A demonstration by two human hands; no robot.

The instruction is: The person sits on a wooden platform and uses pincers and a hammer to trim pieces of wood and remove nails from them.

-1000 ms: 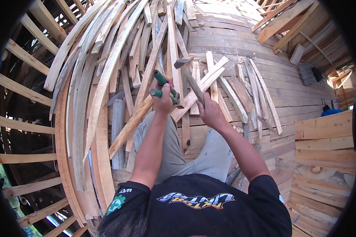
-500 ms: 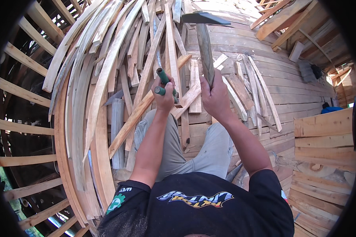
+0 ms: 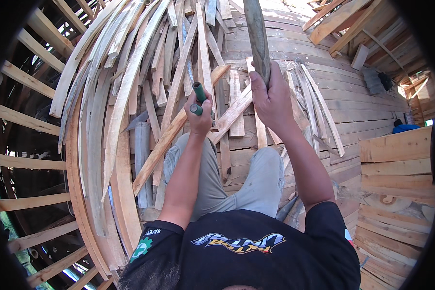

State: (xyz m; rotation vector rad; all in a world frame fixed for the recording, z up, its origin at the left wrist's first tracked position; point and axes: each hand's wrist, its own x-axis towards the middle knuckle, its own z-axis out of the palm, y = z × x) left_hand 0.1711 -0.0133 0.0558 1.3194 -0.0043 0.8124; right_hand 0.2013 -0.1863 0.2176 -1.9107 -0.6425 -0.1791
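My left hand point(image 3: 201, 121) is closed around a tool with two green, tube-like handles point(image 3: 198, 91); its working end is mostly hidden by the fingers and points down at the wood. Beneath that hand a long brown beam point(image 3: 158, 150) slants from lower left to upper right, and a shorter pale beam point(image 3: 235, 112) ends close to the fist. In my right hand point(image 3: 274, 101) is a hammer, gripped near the bottom of its worn wooden handle point(image 3: 259, 41). The hammer is raised, and its head lies beyond the top edge of the view.
Long, rough wooden strips point(image 3: 123, 92) are heaped on the left, beside a row of open slats point(image 3: 26, 163). More offcuts point(image 3: 319, 106) lie on the plank floor point(image 3: 295, 43) to the right. A stepped wooden structure point(image 3: 396, 147) stands at the right, with a blue item point(image 3: 405, 127) behind it.
My right hand has raised the hammer and brought it closer, so its head has left the top of the view. The left hand stays nearly still with the green-handled tool.
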